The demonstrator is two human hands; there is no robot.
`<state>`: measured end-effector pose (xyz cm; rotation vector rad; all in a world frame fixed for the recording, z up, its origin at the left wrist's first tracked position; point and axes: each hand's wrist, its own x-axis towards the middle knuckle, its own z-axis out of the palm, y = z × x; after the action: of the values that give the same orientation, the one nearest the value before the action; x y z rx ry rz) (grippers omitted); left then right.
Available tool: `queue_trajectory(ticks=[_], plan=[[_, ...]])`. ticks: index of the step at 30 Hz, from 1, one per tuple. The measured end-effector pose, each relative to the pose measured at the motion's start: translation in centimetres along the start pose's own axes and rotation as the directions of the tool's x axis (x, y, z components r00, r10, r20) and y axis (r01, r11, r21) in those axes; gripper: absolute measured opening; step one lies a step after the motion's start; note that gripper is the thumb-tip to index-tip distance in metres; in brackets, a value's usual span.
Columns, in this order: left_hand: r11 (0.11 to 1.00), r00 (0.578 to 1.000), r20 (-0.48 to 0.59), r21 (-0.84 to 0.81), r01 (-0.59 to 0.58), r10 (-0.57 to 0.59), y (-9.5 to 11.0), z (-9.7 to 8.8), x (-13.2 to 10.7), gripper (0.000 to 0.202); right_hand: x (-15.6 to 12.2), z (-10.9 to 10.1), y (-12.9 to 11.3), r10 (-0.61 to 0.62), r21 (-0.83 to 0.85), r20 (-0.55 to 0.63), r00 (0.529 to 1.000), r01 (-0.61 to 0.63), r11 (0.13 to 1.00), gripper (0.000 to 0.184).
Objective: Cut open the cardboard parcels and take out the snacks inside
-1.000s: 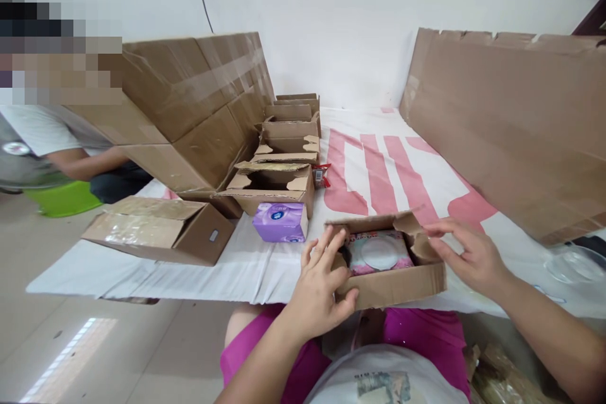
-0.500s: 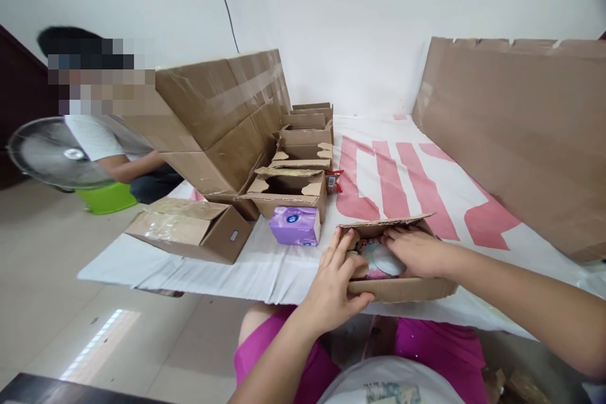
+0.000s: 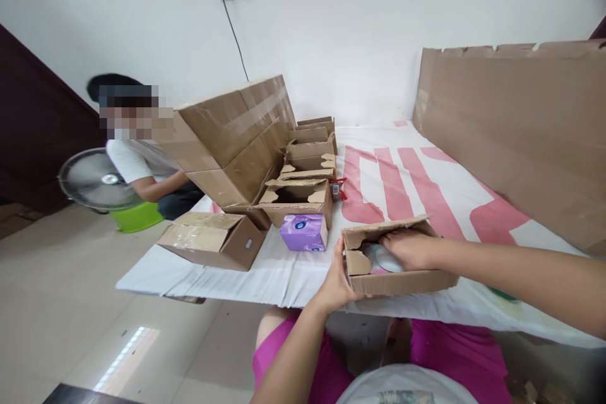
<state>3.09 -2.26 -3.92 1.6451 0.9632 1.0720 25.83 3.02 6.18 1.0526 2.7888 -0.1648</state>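
An open cardboard box (image 3: 402, 283) sits at the table's front edge, its back flap raised. My left hand (image 3: 337, 281) is closed around the box's left end, fingers along the outer side and thumb low at the front corner. Inside lies a pink and pale-green packet (image 3: 374, 255) with a round white lid, partly hidden. My right hand (image 3: 411, 249) reaches into the box, its fingers together and curled down at the packet's right side; the fingertips are hidden. Left of the box stands a purple tissue pack (image 3: 303, 233).
Several open cardboard boxes (image 3: 298, 207) run back in a row, a red packet (image 3: 338, 189) beside them. A taped box (image 3: 208, 240) lies front left. Large cardboard panels (image 3: 511, 139) flank the table. Beyond the left one, a person (image 3: 127, 161) sits near a fan (image 3: 92, 180).
My left hand has moved from the box's inner flaps to its outer left end. My right hand stays inside, at the packet. The view has shifted, so the surroundings appear further right and lower.
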Motion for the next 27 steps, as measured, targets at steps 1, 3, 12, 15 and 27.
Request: queue_trajectory(ticks=[1, 3, 12, 15, 27], plan=[[1.000, 1.000, 0.018, -0.014, 0.011, -0.011, 0.3, 0.0, 0.0, 0.149, -0.4, -0.6, 0.0, -0.018, 0.034, -0.016, 1.000, 0.019, 0.999, 0.051], [0.998, 0.997, 0.068, -0.050, 0.025, -0.022, 0.9, -0.2, 0.2, 0.147, -1.0, -1.9, 0.1, -0.034, 0.138, -0.054, 0.998, 0.041, 0.990, 0.059], [0.989, 0.990, -0.024, 0.061, -0.134, 0.136, 1.8, -2.0, 4.5, 0.135, -4.9, -9.0, 1.7, 0.321, 0.435, -0.554, 0.768, -0.061, 0.898, 0.076], [0.996, 0.997, -0.024, 0.041, -0.075, 0.076, 1.1, -2.5, 6.5, 0.137, -7.2, -10.2, 2.3, 0.469, 0.521, -0.686, 0.556, -0.075, 0.850, 0.078], [0.968, 0.855, -0.473, 0.015, 0.249, -0.212, -2.9, -0.8, 6.1, 0.090, -10.8, 4.9, -2.0, 0.130, 0.252, -0.583, 0.802, 0.026, 0.967, 0.077]])
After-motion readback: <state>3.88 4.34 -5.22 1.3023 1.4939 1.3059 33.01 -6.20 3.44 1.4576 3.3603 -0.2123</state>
